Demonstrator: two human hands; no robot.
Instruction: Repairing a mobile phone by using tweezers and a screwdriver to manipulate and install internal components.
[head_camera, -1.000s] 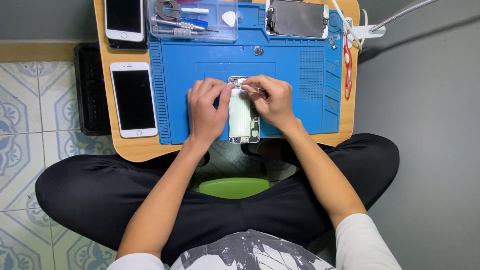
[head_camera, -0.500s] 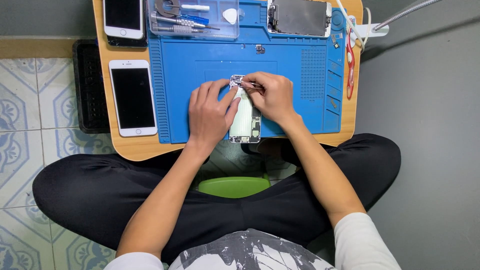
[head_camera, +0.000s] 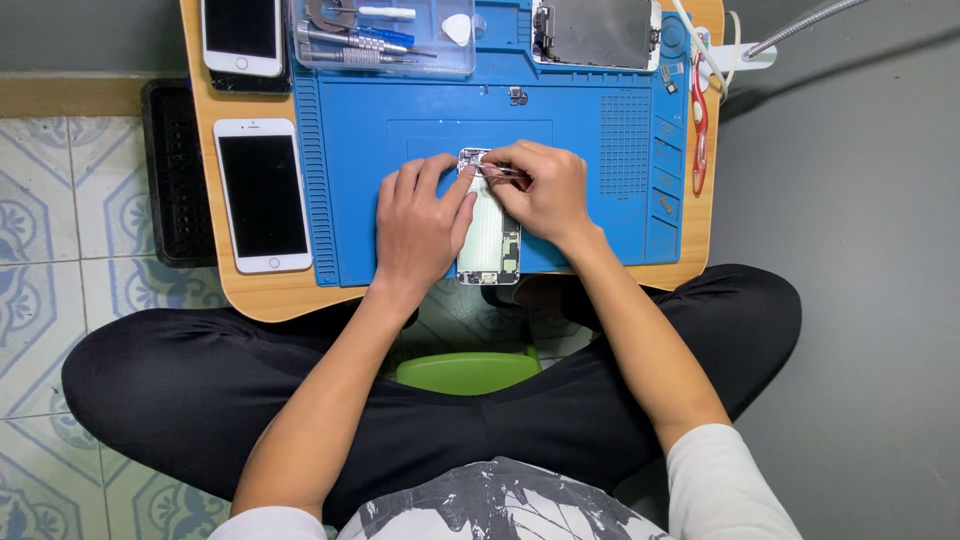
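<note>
An opened phone body (head_camera: 489, 232) with its pale battery exposed lies on the blue work mat (head_camera: 600, 200). My left hand (head_camera: 415, 225) rests flat on the phone's left side, holding it steady. My right hand (head_camera: 540, 190) grips thin metal tweezers (head_camera: 497, 171), whose tips sit at the top end of the phone. Part of the phone is hidden under both hands.
A white phone (head_camera: 262, 195) lies on the wooden table (head_camera: 270, 295) left of the mat, another (head_camera: 242, 37) above it. A clear tool tray (head_camera: 385, 35) and a removed screen (head_camera: 597, 32) sit at the mat's far edge. A red tool (head_camera: 698, 125) lies at right.
The hands and phone keep nearly the same pose; only the camera view shifted slightly.
</note>
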